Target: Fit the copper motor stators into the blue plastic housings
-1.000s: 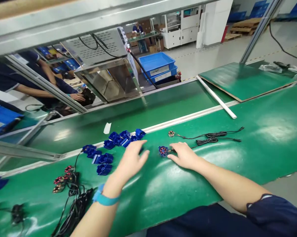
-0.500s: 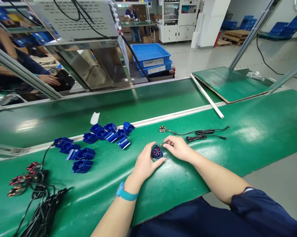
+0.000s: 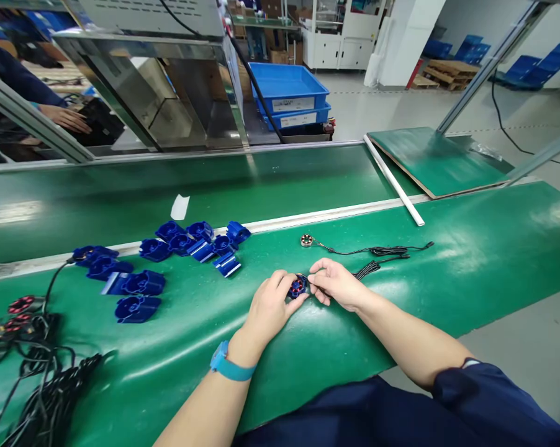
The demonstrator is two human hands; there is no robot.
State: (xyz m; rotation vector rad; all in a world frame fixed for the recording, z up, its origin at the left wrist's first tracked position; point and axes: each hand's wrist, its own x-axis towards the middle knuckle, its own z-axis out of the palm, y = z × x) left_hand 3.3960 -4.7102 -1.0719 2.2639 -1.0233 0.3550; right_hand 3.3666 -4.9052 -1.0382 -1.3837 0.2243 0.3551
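A round blue plastic housing point(image 3: 298, 286) with a red and dark motor stator seated in it rests on the green mat. Around it curl the thumb and fingers of my left hand point(image 3: 268, 310), gripping it from the left. My right hand point(image 3: 338, 287) is at the housing's right edge, its thumb and forefinger pinched together. What lies between those fingertips is too small to make out; a bundled black cable point(image 3: 367, 269) emerges behind that hand. Farther back lies a second stator point(image 3: 307, 240), attached to a black cable point(image 3: 387, 251).
Several blue housings point(image 3: 180, 244) sit left of my hands, with more point(image 3: 138, 308) nearer me. At far left are stators point(image 3: 26, 304) and a heap of black cables point(image 3: 51, 397). A white bar point(image 3: 394, 180) leans by a green board point(image 3: 438, 158). Blue bins point(image 3: 289, 93) stand behind.
My right fingers have moved in close against the housing's edge; the wire seen between them before is now hidden. The view has shifted, so the parts at left appear farther left.
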